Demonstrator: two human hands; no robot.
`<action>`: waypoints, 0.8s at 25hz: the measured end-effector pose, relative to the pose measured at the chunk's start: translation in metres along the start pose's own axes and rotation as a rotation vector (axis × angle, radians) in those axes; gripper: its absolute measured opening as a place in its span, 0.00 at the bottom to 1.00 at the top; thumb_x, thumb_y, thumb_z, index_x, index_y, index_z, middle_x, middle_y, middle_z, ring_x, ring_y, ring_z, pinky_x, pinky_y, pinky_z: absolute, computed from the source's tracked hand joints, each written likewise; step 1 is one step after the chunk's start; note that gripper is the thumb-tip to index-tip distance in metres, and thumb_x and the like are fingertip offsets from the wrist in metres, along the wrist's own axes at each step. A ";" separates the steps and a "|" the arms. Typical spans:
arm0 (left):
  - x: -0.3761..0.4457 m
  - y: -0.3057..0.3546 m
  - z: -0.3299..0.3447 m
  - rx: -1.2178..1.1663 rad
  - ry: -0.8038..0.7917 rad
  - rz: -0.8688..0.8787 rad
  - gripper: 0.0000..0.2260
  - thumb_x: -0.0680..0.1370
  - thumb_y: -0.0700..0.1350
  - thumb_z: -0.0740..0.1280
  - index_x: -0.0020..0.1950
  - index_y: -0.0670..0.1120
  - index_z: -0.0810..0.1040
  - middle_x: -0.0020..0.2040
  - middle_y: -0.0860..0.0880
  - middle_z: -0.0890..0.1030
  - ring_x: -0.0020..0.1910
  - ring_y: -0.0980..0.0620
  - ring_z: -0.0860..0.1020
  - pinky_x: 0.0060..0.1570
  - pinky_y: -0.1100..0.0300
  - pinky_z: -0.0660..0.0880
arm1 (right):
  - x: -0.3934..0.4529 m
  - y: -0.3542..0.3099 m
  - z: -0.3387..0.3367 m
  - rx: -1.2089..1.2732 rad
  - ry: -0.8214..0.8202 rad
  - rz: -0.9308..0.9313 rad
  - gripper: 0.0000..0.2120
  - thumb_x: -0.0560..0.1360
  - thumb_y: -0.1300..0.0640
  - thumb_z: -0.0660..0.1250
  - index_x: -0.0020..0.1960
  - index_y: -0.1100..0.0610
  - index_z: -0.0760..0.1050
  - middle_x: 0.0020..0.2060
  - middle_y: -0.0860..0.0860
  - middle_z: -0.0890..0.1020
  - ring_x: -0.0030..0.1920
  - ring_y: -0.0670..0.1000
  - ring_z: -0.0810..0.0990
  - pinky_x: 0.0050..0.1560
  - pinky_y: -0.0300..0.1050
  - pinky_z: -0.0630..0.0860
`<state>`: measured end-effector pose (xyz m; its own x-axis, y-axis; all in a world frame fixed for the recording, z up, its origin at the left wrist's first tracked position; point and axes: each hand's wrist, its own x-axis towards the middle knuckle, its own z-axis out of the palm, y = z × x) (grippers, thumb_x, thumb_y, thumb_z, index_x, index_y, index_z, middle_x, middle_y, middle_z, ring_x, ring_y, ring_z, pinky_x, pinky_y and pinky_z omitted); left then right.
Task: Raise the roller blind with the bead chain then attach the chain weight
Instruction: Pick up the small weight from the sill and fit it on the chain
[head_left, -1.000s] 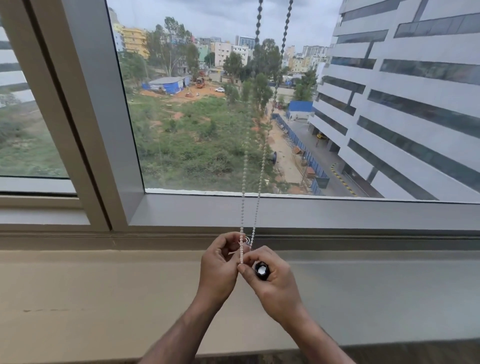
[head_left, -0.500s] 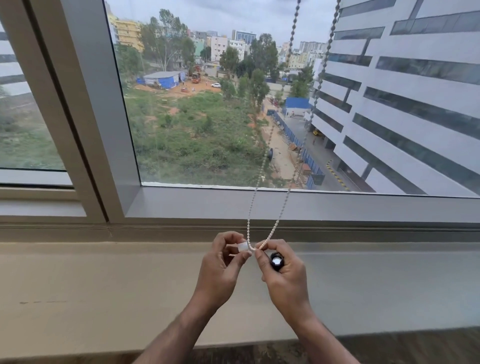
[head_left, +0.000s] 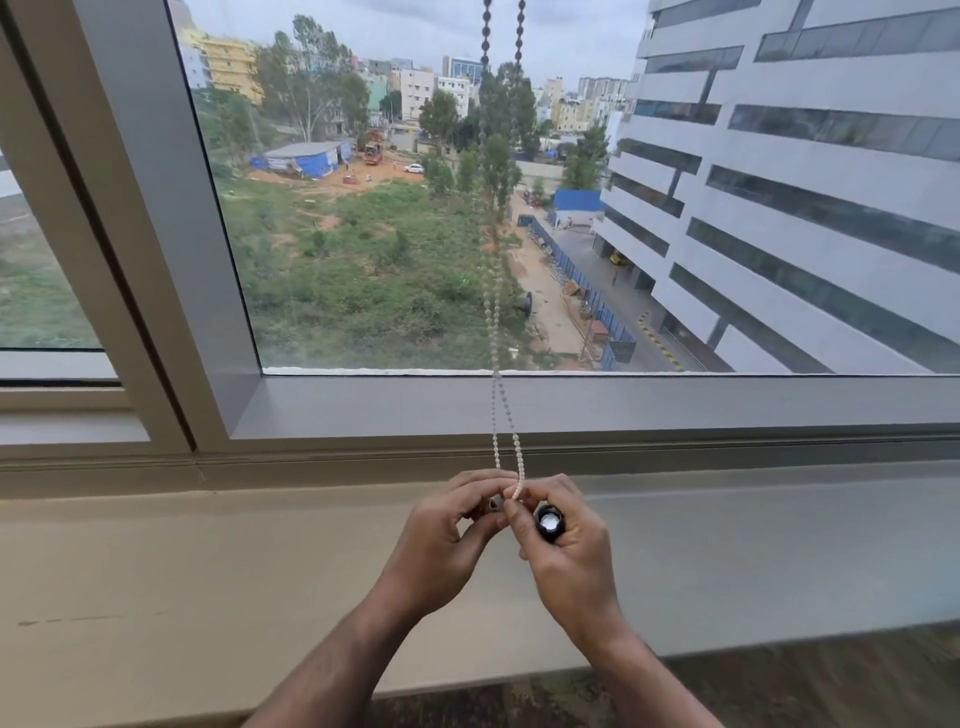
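Note:
A white bead chain hangs in two strands from above the frame down the window glass to my hands. My left hand pinches the bottom of the chain, and a small pale piece shows between its fingertips. My right hand meets it fingertip to fingertip, pinching the right strand while its other fingers curl around a small black chain weight with a shiny top. Both hands hover over the sill, just below the window frame. The roller blind itself is out of view.
A wide beige window sill runs below my hands. The grey window frame lies behind them, with a slanted mullion at the left. Through the glass are a green lot and a white building. A dark floor strip shows at bottom right.
The chain swung rightward and slanted half a second ago, and now hangs near vertical again. My hands stay pinched together on its bottom end, the weight still in the right one.

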<state>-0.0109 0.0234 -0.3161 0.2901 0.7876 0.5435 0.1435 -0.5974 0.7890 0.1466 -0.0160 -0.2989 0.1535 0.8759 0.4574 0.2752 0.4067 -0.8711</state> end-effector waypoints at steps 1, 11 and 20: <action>0.002 -0.001 0.000 0.019 -0.052 0.007 0.13 0.80 0.36 0.71 0.63 0.47 0.83 0.61 0.55 0.84 0.52 0.50 0.84 0.49 0.58 0.80 | -0.001 0.001 -0.001 0.006 0.002 0.010 0.10 0.76 0.64 0.74 0.49 0.48 0.84 0.43 0.50 0.82 0.38 0.54 0.80 0.37 0.60 0.79; 0.018 0.000 0.000 0.276 -0.257 0.151 0.14 0.82 0.43 0.69 0.67 0.48 0.81 0.59 0.54 0.80 0.53 0.56 0.81 0.53 0.58 0.78 | -0.029 -0.004 -0.024 0.153 -0.053 0.425 0.15 0.75 0.56 0.70 0.56 0.49 0.67 0.43 0.51 0.70 0.39 0.46 0.70 0.43 0.44 0.71; 0.014 0.002 0.013 -0.018 -0.221 -0.089 0.12 0.76 0.45 0.76 0.58 0.52 0.85 0.52 0.54 0.86 0.49 0.49 0.85 0.52 0.46 0.82 | -0.053 -0.010 -0.036 0.112 -0.003 0.502 0.10 0.79 0.60 0.71 0.58 0.49 0.79 0.48 0.54 0.83 0.41 0.47 0.80 0.42 0.41 0.79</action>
<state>0.0059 0.0309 -0.3105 0.4778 0.7834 0.3975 0.1612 -0.5230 0.8369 0.1700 -0.0761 -0.3082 0.2374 0.9712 -0.0223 0.0647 -0.0387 -0.9972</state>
